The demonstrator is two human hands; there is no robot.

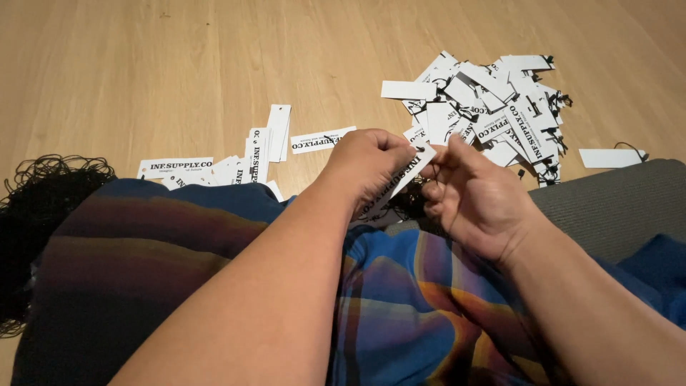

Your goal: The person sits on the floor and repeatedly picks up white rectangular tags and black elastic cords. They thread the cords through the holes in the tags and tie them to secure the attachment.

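Left hand (368, 166): fingers curled shut, thumb and forefinger pinching a white paper hang tag (404, 176) by its long edge. Right hand (477, 196): fingertips (444, 151) closed on the tag's upper end, by the small punched hole; remaining fingers loosely bent beneath. Whether a string sits between these fingertips cannot be told.

Tag: narrow white rectangle, black print on one face, held tilted with the hole end up and to the right, above the lap and between both hands. Its lower end is hidden behind the left hand.

Surroundings: a heap of like tags with black strings (493, 107) lies on the wooden floor (143, 64) just beyond the right hand. A smaller scatter of tags (250, 154) lies beyond the left forearm. One lone tag (607, 158) rests at the edge of a grey mat (614, 204). A tangle of black strings (39, 214) sits far left, beside the striped blue cloth (393, 300) over the lap.
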